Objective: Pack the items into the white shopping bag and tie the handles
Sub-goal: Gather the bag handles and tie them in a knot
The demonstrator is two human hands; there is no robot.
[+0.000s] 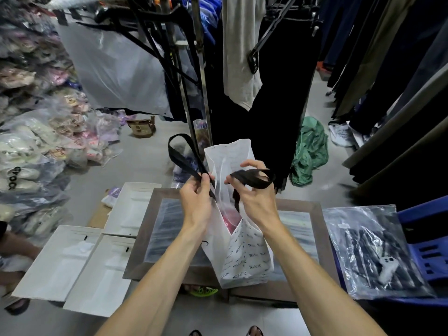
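The white shopping bag [244,258], printed with small dark lettering, stands upright on a grey-framed glass table [155,229]. Something pink and red [231,218] shows inside its open mouth. My left hand [196,197] pinches one black ribbon handle [180,151], which loops up and to the left. The other black handle [252,178] is draped over the fingers of my right hand [254,197], which grips it just right of the bag's mouth. The two handles are apart, with no knot between them.
Flat white bags [60,263] lie left of the table. A clear packet of dark clothing [371,251] with a white phone [388,267] on it rests on a blue plastic chair [426,253] at right. Clothes racks [198,69] stand beyond, bagged goods [36,132] pile left, a green cloth [310,149] lies on the floor.
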